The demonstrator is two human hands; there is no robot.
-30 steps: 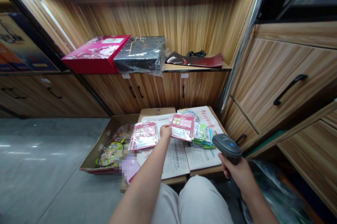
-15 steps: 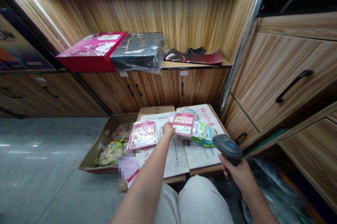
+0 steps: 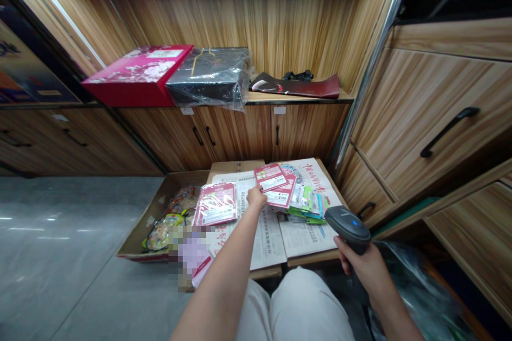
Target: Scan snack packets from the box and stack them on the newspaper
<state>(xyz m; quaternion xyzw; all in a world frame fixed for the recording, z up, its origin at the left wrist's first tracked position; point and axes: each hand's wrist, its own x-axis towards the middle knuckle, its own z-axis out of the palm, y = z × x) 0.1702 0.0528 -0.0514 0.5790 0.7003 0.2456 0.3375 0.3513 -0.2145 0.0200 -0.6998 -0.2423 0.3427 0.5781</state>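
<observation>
My left hand (image 3: 256, 198) pinches the lower left corner of a flat pink-and-white packet (image 3: 269, 174). That packet is held over a second pink packet (image 3: 285, 196), partly covering it. Several green and blue packets (image 3: 310, 203) fan out to the right of them. Left of my hand, more pink packets (image 3: 216, 203) in shiny clear film lie on newspaper (image 3: 267, 242). My right hand (image 3: 362, 261) is wrapped round the handle of a dark grey barcode scanner (image 3: 349, 225), which has a lit blue spot on top and sits right of the green packets.
An open cardboard box (image 3: 132, 245) with bagged colourful items stands at left, partly blurred out. Behind are wooden cabinets (image 3: 240, 133). Their shelf bears a pink box (image 3: 132, 82), a film-wrapped black box (image 3: 210, 77) and a dark red strip (image 3: 308, 87). Clear plastic (image 3: 416, 282) lies at lower right.
The pink packet in my left hand has shifted up and left off the one beneath, whose lower part now shows. My right hand and the scanner have hardly moved.
</observation>
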